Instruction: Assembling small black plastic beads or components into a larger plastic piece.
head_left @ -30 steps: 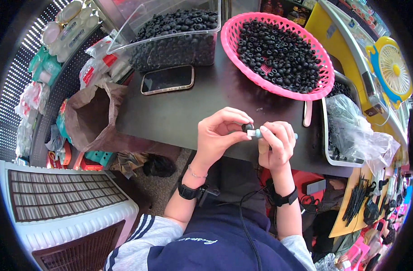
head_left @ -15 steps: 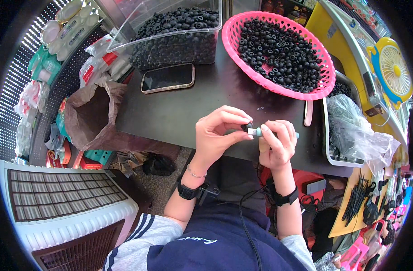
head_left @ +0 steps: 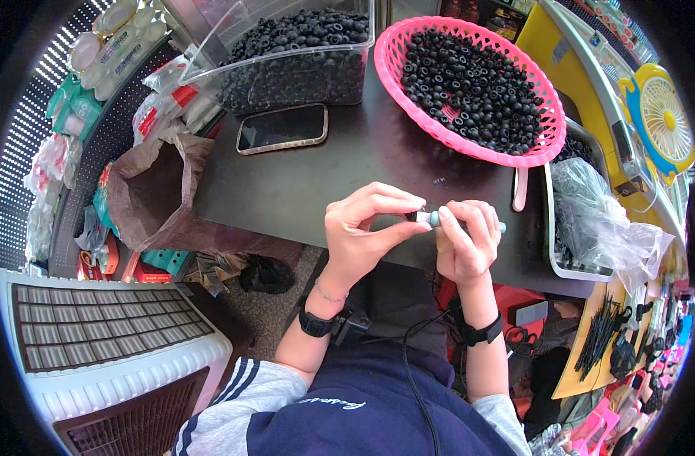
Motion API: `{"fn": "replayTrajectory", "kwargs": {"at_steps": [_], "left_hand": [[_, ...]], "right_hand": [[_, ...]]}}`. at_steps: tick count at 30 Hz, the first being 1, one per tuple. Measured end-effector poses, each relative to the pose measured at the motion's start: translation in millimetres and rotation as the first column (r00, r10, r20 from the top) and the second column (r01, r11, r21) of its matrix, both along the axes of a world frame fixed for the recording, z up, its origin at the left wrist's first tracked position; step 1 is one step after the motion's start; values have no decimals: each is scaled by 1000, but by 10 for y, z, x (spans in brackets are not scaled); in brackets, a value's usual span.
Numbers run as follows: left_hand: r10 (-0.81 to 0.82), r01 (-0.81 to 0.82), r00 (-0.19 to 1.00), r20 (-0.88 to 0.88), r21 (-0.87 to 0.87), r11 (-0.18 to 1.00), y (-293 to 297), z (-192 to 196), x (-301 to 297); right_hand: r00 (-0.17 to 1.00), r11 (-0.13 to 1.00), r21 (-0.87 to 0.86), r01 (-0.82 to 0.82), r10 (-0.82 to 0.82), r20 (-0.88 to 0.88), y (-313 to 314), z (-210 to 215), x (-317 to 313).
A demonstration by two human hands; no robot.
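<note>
Over the dark table's near edge, my left hand point(head_left: 370, 228) pinches a small black round piece point(head_left: 413, 216) between thumb and fingertips; the fingers hide much of it. My right hand point(head_left: 469, 237) is closed round the pale blue-green handle point(head_left: 435, 219) of a small tool. Its short silvery metal end point(head_left: 423, 217) points left and meets the black piece; whether it goes inside, I cannot tell. Beyond my hands stands a pink plastic basket point(head_left: 546, 156) holding many black ring-like pieces point(head_left: 469, 91). A clear plastic bin point(head_left: 199, 74) at the back left holds more of them.
A phone point(head_left: 283, 129) lies before the bin. An open brown bag point(head_left: 153, 205) hangs at the table's left. To the right are a metal tray point(head_left: 551, 220), a clear plastic bag point(head_left: 590, 205), a pale handle point(head_left: 520, 188) and a fan point(head_left: 663, 121). A cable runs over my lap.
My left hand has shifted very slightly left and the black piece is turned a little in its fingers. My right hand stays nearly in place with the tool.
</note>
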State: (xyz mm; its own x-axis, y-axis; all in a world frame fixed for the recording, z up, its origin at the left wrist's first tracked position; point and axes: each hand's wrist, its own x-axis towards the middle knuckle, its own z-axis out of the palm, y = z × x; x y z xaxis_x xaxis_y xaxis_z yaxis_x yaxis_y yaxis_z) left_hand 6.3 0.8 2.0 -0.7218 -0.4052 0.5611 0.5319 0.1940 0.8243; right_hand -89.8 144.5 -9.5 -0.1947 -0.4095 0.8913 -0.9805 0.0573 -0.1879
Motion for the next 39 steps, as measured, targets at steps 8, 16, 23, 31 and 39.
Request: {"fn": "replayTrajectory", "kwargs": {"at_steps": [8, 16, 23, 31, 39], "left_hand": [[-84, 84, 996, -6, 70, 994, 94, 51, -11], [-90, 88, 994, 55, 29, 996, 75, 31, -7], [283, -347, 938, -203, -505, 790, -812, 757, -304], [523, -433, 845, -109, -713, 551, -1577, 1287, -845], [-23, 339, 925, 379, -796, 502, -438, 685, -1782]], "right_hand": [[996, 989, -150, 17, -3, 94, 16, -93, -63], [991, 982, -183, 42, -17, 136, 1, -101, -69], [983, 980, -190, 58, -22, 184, 29, -110, -71], [981, 977, -208, 55, -14, 194, 17, -47, -64], [970, 965, -253, 61, 3, 245, 72, -112, -68]]}}
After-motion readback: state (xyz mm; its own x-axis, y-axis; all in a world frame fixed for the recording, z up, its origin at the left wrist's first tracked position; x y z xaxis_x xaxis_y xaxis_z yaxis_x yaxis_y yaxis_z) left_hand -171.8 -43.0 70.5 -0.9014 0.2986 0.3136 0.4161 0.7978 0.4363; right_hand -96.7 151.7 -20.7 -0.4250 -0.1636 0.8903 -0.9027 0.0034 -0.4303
